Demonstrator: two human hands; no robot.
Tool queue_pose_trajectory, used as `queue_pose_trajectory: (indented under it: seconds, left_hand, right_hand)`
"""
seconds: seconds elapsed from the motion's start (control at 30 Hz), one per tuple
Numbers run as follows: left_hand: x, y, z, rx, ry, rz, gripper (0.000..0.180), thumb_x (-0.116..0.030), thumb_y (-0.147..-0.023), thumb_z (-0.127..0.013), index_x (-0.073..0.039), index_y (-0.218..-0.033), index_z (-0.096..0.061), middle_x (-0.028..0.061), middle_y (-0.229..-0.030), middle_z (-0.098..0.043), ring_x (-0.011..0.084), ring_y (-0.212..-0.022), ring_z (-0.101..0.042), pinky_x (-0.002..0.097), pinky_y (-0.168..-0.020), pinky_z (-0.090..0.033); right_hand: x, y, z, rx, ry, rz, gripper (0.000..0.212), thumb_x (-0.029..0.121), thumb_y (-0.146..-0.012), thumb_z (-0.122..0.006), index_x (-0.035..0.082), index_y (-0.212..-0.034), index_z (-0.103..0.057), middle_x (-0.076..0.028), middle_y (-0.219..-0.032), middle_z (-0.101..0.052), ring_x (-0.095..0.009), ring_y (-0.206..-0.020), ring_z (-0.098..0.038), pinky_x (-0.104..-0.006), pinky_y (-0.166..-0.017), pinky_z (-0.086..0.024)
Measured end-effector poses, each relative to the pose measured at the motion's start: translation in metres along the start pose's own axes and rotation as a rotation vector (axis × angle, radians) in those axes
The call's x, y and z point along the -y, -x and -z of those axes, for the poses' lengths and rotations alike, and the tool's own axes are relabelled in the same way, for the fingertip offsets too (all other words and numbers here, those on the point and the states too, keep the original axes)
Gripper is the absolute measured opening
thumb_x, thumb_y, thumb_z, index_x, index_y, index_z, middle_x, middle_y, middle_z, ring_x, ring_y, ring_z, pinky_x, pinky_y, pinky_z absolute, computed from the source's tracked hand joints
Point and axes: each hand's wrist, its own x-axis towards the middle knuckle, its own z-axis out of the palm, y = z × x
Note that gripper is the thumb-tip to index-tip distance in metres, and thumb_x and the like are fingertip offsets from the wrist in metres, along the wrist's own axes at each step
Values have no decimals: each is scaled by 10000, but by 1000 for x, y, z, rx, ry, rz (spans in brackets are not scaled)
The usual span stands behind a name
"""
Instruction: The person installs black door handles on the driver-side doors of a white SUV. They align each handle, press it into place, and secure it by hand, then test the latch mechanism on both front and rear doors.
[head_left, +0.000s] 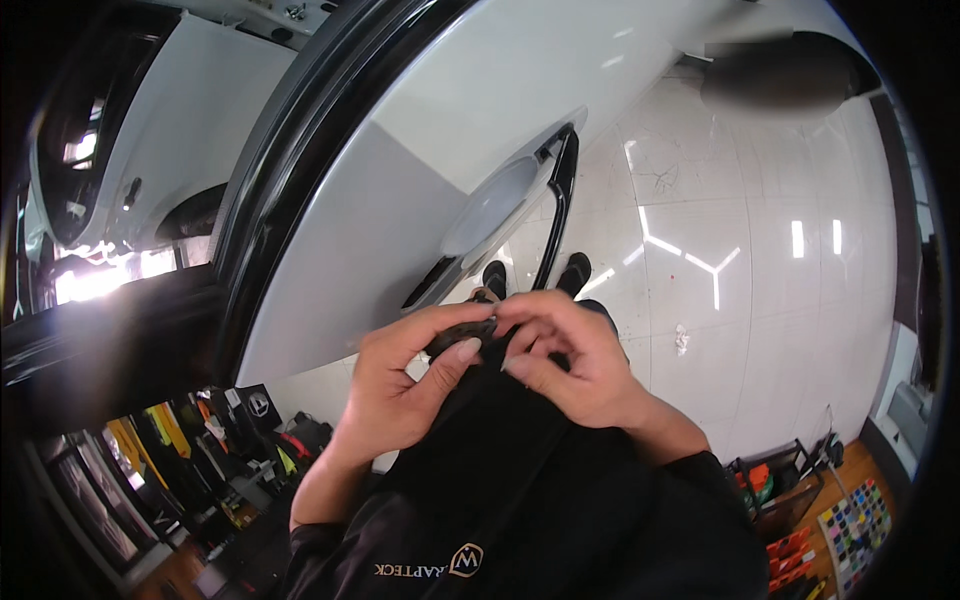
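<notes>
My left hand is closed around a small, dark, curved piece and pinches it between thumb and fingers. My fingers cover part of the piece, so its kind does not show. Close beside it, my right hand has its fingers curled in, and the index fingertip reaches the piece's right end. Whether anything thin sits between the right fingers is hidden. Just beyond both hands is a car door panel, part white and part grey. Its black door handle stands out from an oval recess.
A glossy tiled floor spreads to the right. Tools and bottles stand at lower left. A black rack and a board of colour swatches are at lower right. Another white vehicle is at upper left.
</notes>
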Motion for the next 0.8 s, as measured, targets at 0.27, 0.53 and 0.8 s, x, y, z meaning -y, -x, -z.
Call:
queue_pose_trajectory:
  seconds: [0.27,0.53,0.8]
  left_hand:
    - [46,22,17,42,225,-4,384,25,-998,-623,31,-1378,-572,86,-1100,-659,118,-939,-652,269,-820,-561]
    - [84,44,59,362,174,175,245,-44,-1020,-630,14,-1258,-624,55,-936,-703,96,-804,-677,249,-735,-576]
    - [113,49,79,462,73,134,333,-85,-1019,-636,12,-1335,-594,77,-1009,-704,118,-824,-675,264,-735,-561]
  right_hand:
    - [-54,16,-72,-364,-333,65,131,27,-1030,-588,-5,-1147,-538,-105,-915,-689,-107,-653,-657,-222,-546,-513]
    - [-107,33,-147,-659,-405,171,159,84,-1056,-566,-24,-1173,-562,-107,-912,-700,-116,-656,-650,-231,-546,-519]
    - [-150,19,-163,-831,-570,124,204,168,-1056,-598,-22,-1097,-660,-71,-878,-684,-98,-615,-594,-237,-538,-483]
